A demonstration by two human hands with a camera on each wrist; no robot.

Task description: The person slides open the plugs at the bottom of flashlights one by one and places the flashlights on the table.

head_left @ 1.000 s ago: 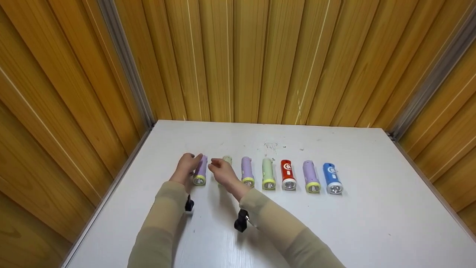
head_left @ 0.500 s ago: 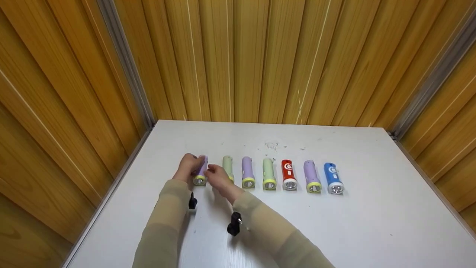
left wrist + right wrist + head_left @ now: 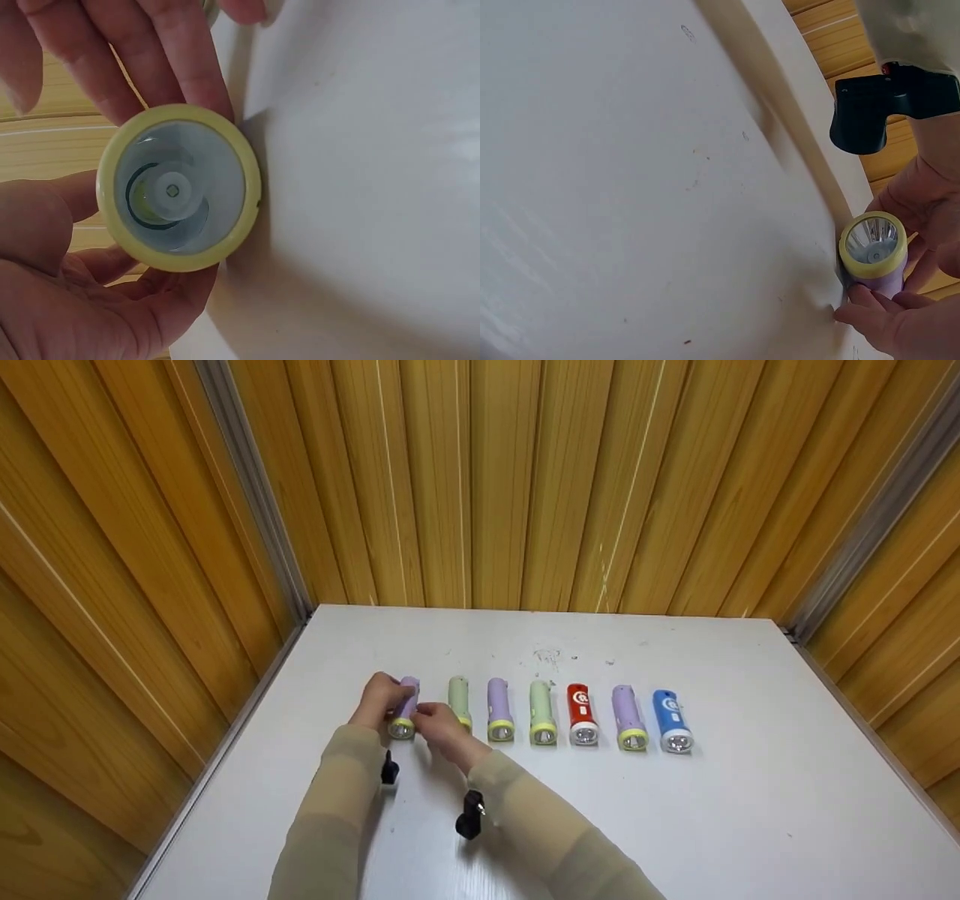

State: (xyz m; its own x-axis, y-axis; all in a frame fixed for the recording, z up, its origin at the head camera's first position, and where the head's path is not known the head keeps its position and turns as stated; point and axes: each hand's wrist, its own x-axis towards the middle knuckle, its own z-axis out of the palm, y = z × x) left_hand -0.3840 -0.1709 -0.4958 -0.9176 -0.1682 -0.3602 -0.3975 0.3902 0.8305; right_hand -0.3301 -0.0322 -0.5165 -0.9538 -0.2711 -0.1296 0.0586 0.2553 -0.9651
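Note:
At the left end of a row, a purple flashlight with a yellow head lies with its lens toward me. My left hand grips its body from the left, thumb over the top. From the right, the fingertips of my right hand touch it near the head. The left wrist view looks straight into the yellow-rimmed flashlight, with right-hand fingers laid straight against its side. Both hands are also around the flashlight in the right wrist view.
Rightward along the white table lie a pale green flashlight, a purple one, another pale green one, a red one, a third purple one and a blue one. Wood-patterned walls stand behind.
My right hand has moved left and slightly nearer to me, from over the first green flashlight to the purple one's side. The left hand keeps its grip, with the flashlight almost unmoved.

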